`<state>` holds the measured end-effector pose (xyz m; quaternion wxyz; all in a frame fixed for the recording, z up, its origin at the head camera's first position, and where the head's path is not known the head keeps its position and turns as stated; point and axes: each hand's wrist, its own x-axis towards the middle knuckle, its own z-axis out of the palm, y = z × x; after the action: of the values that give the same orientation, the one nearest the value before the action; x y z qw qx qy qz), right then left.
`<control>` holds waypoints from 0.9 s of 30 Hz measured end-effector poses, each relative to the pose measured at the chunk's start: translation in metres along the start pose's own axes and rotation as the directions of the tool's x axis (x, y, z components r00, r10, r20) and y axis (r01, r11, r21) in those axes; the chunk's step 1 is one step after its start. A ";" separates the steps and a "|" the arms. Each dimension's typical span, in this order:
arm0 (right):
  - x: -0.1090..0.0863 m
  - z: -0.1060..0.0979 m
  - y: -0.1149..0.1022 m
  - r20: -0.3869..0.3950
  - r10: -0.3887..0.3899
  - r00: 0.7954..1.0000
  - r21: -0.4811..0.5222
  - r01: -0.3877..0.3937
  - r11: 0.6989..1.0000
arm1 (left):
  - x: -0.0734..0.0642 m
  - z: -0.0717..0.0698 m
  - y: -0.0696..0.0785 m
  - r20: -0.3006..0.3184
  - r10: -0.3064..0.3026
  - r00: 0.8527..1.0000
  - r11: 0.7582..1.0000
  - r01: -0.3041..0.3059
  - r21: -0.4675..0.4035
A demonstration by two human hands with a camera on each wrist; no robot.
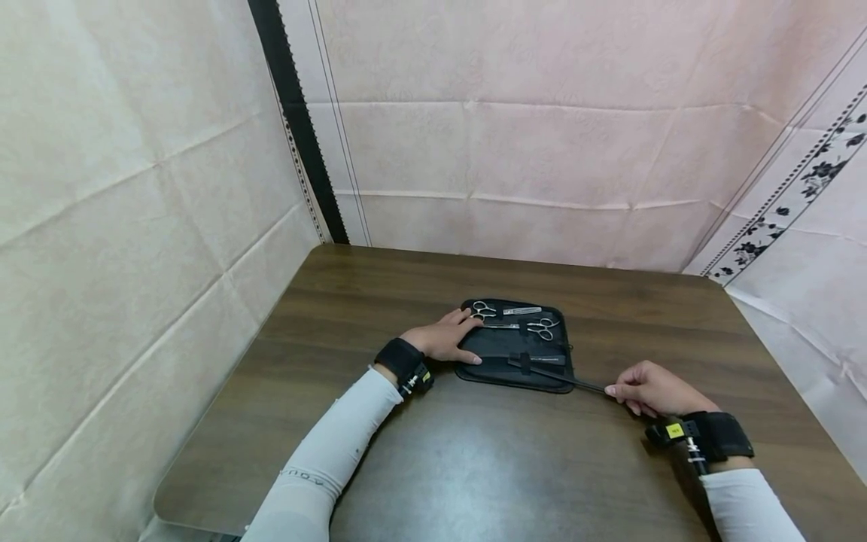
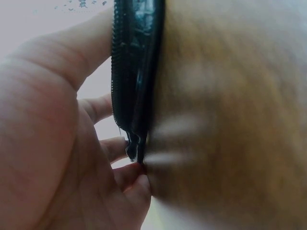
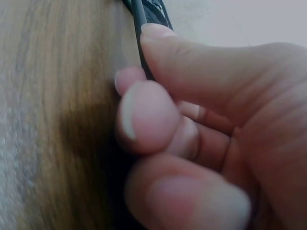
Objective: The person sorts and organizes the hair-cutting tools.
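Note:
A black zip case [image 1: 497, 368] lies open on the wooden table, with two pairs of silver scissors [image 1: 543, 329] [image 1: 484, 310] held in it. My left hand [image 1: 443, 340] rests on the case's left edge, fingers and thumb spread. Close up in the left wrist view, the case's zipper edge [image 2: 116, 76] runs beside that hand [image 2: 53, 134]. Between thumb and fingers my right hand [image 1: 660, 388] pinches the end of a long thin black comb-like strip [image 1: 585, 385]. Its other end lies over the lower part of the case. No teeth can be made out.
The brown wooden table [image 1: 433, 452] extends around the case on all sides. Pale cloth [image 1: 542, 150] hangs behind it and at the left. A small silver piece [image 1: 547, 360] lies in the case's lower right part.

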<state>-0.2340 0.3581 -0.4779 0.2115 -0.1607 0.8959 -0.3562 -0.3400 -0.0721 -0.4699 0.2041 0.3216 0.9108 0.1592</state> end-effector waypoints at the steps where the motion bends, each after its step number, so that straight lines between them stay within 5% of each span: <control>1: 0.000 0.000 0.000 -0.001 0.002 1.000 -0.003 -0.002 1.000 | 0.000 0.000 0.000 0.000 -0.001 1.000 1.000 0.001 0.003; 27: 0.004 0.005 -0.001 -0.027 -0.014 1.000 -0.031 0.013 0.999 | 0.000 0.000 0.001 0.003 -0.009 1.000 1.000 0.009 -0.010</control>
<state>-0.2348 0.3522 -0.4815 0.1943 -0.1649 0.9029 -0.3462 -0.3391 -0.0715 -0.4689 0.2075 0.3169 0.9111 0.1624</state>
